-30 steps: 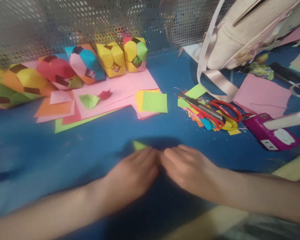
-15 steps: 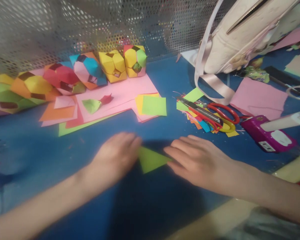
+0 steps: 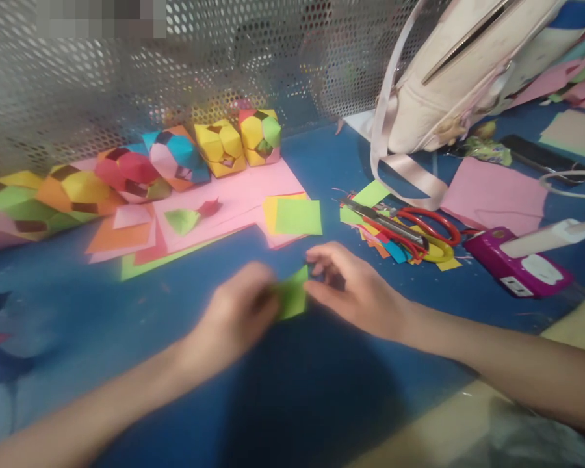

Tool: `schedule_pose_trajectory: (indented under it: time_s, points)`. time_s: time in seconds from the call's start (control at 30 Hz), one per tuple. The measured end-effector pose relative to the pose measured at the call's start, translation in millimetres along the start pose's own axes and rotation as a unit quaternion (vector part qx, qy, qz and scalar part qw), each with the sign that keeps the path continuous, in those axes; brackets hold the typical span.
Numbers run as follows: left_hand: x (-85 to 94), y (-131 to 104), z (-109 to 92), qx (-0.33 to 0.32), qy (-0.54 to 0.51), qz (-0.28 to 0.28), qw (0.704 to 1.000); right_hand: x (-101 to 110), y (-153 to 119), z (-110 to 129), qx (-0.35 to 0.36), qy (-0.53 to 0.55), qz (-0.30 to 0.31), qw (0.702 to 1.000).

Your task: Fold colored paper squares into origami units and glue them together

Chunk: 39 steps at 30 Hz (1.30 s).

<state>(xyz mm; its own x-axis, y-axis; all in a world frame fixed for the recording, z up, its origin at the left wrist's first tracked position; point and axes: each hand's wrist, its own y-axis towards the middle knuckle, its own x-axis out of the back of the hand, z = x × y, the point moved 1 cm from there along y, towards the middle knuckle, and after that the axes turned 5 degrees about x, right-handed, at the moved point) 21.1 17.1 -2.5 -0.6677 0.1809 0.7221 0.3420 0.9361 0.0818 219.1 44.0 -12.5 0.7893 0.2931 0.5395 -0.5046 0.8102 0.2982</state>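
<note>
My left hand (image 3: 241,305) is closed on a small green piece of paper (image 3: 295,294), its fingers covering the left part and blurred by motion. The paper is lifted at a tilt over the blue tabletop (image 3: 292,403). At its right edge is my right hand (image 3: 353,292), with thumb and curled fingers apart. Its thumb tip lies close to the paper; I cannot tell whether it touches. Beyond the hands, a small stack of green and yellow paper squares (image 3: 299,216) lies on larger pink sheets (image 3: 209,218).
Several folded paper balls (image 3: 219,146) line a perforated metal panel (image 3: 316,71). Red-handled scissors (image 3: 436,224) and a utility knife (image 3: 385,224) lie on paper scraps at right, near a purple charger (image 3: 521,260), pink paper (image 3: 494,192) and a cream bag (image 3: 448,84).
The green paper, a flat-looking triangle before, now shows as a tilted, four-sided piece. My right hand has moved left and its fingers have parted from the paper's right tip.
</note>
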Motion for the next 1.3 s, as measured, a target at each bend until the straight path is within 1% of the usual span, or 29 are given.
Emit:
schedule_pose_trajectory:
  time_s: [0.07, 0.1, 0.17, 0.33, 0.43, 0.47, 0.53, 0.63, 0.7, 0.77, 0.9, 1.0, 1.07, 1.17, 1.23, 1.3]
  points:
    - [-2.2, 0.2, 0.1, 0.019, -0.025, -0.04, 0.999, -4.2, 1.0, 1.5, -0.081, 0.074, 0.001, 0.994]
    - [-3.8, 0.0, -0.1, 0.025, -0.04, -0.05, 0.998, -6.6, 1.2, 2.2, -0.111, 0.107, 0.008, 0.988]
    - [-7.7, -1.0, 0.0, 0.034, -0.076, -0.058, 0.995, -11.0, 1.4, 3.2, -0.141, 0.152, 0.016, 0.978]
    - [-15.8, -5.3, 4.9, 0.038, -0.165, -0.072, 0.983, -14.7, 2.3, -3.0, -0.125, 0.172, -0.003, 0.977]
    - [-16.2, -5.4, 9.2, 0.04, -0.17, -0.07, 0.982, -12.8, 4.5, -13.6, -0.118, 0.147, -0.018, 0.982]
    - [-15.6, -4.4, 10.4, 0.032, -0.153, -0.07, 0.985, -11.6, 5.3, -17.4, -0.109, 0.132, -0.024, 0.985]
    - [-13.7, -0.5, 12.6, 0.0, -0.094, -0.078, 0.993, -9.2, 6.5, -23.6, -0.07, 0.099, -0.027, 0.992]
    - [-9.9, 7.1, 16.0, -0.047, 0.016, -0.086, 0.995, -6.3, 6.1, -28.3, 0.023, 0.036, -0.02, 0.999]
    - [-7.5, 11.3, 18.7, -0.055, 0.063, -0.078, 0.993, -5.7, 4.8, -28.7, 0.08, -0.009, -0.012, 0.997]
    - [-5.4, 13.8, 21.4, -0.057, 0.091, -0.065, 0.992, -6.1, 3.6, -28.1, 0.112, -0.042, -0.003, 0.993]
    - [-0.8, 15.9, 25.6, -0.072, 0.11, -0.044, 0.99, -7.4, 2.8, -26.4, 0.159, -0.085, 0.008, 0.983]
    - [3.9, 18.1, 27.9, -0.084, 0.104, -0.005, 0.991, -7.7, 3.1, -25.5, 0.203, -0.124, 0.045, 0.97]
    - [7.1, 20.0, 29.6, -0.085, 0.095, 0.027, 0.991, -7.4, 3.2, -24.7, 0.233, -0.151, 0.058, 0.959]
    - [11.2, 22.4, 31.9, -0.082, 0.075, 0.062, 0.992, -6.5, 2.9, -23.0, 0.271, -0.207, 0.051, 0.939]
    - [13.4, 23.4, 32.9, -0.077, 0.064, 0.079, 0.992, -5.6, 2.4, -21.8, 0.285, -0.247, 0.044, 0.925]
    - [15.2, 24.1, 33.4, -0.071, 0.053, 0.094, 0.992, -4.6, 1.7, -20.4, 0.3, -0.272, 0.049, 0.913]
